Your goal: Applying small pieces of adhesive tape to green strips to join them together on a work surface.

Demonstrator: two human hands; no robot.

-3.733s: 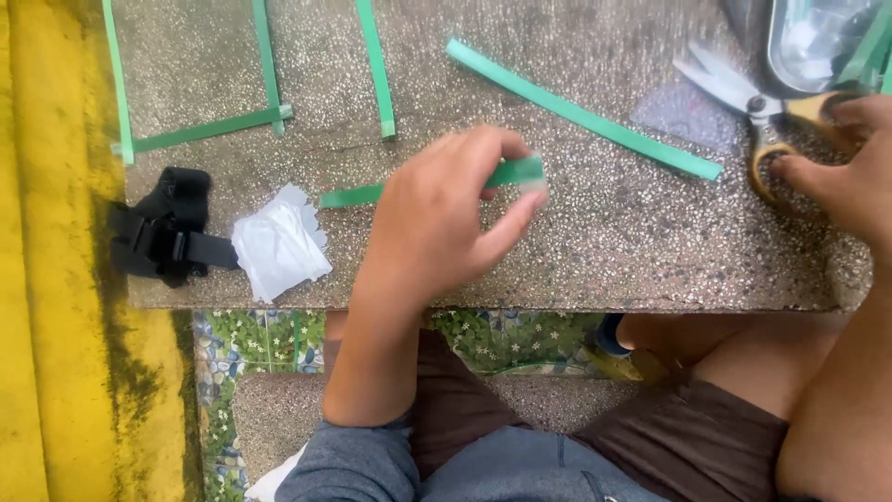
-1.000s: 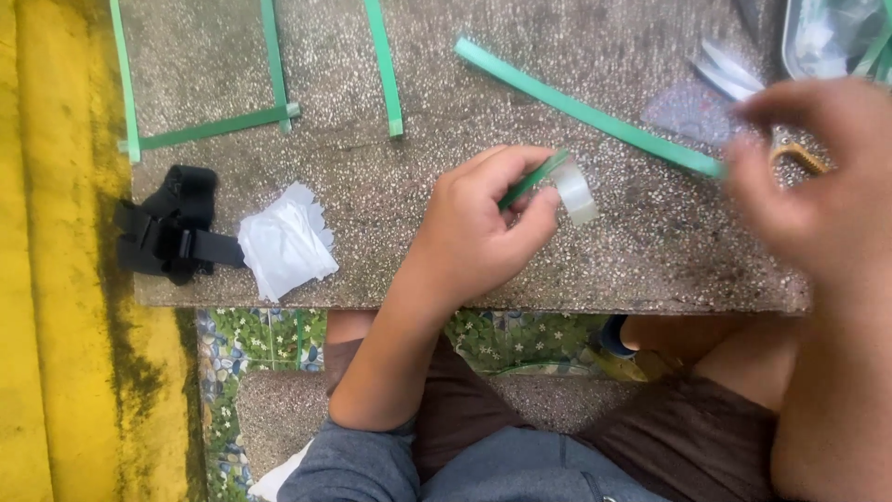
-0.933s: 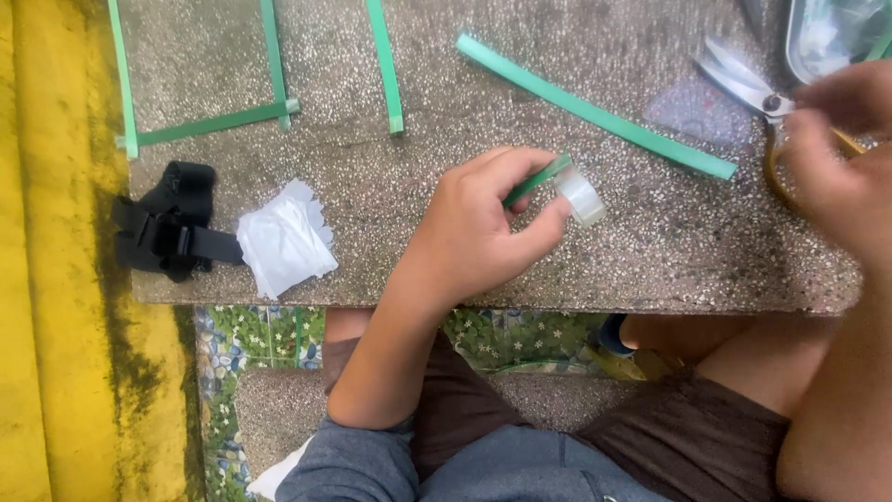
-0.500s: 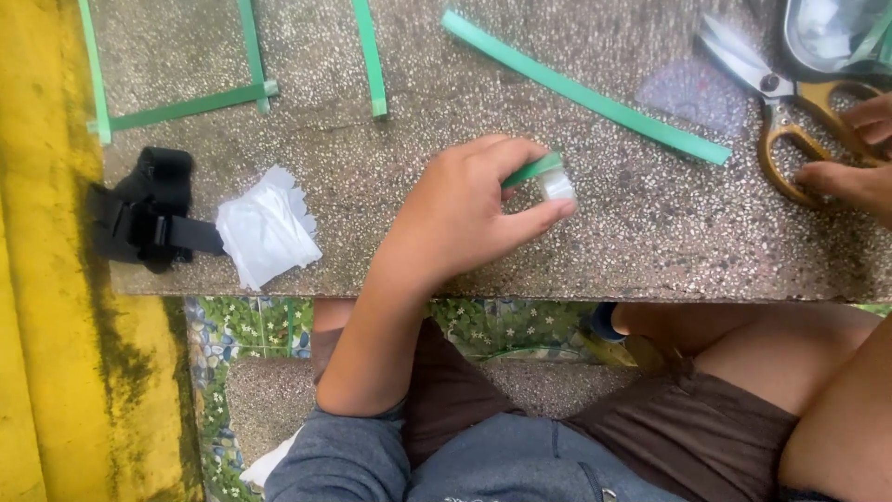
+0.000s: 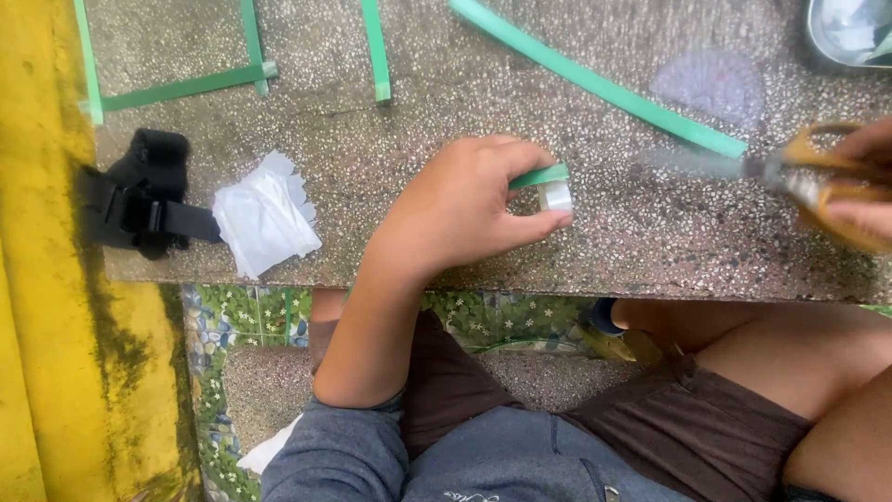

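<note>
nearest the camera, a grey sleeve and brown shorts fill the lower view, with a patterned tile floor below the slab's edge. the left hand rests on the speckled stone slab, fingers curled, pinching a short green strip between thumb and forefinger; a small clear tape roll sits right under that strip, touching the thumb tip. at the right edge the right hand is closed around the yellow handles of a pair of scissors, whose blades are blurred, so whether they are open or shut is hard to tell; they point left toward the strip, well apart from it. left of the left hand lies a crumpled white plastic piece, touching a black strap device. farther back, a long green strip runs diagonally, 1 shorter green strip lies upright, and a green strip frame sits at the far left. a clear container is in the far right corner.
</note>
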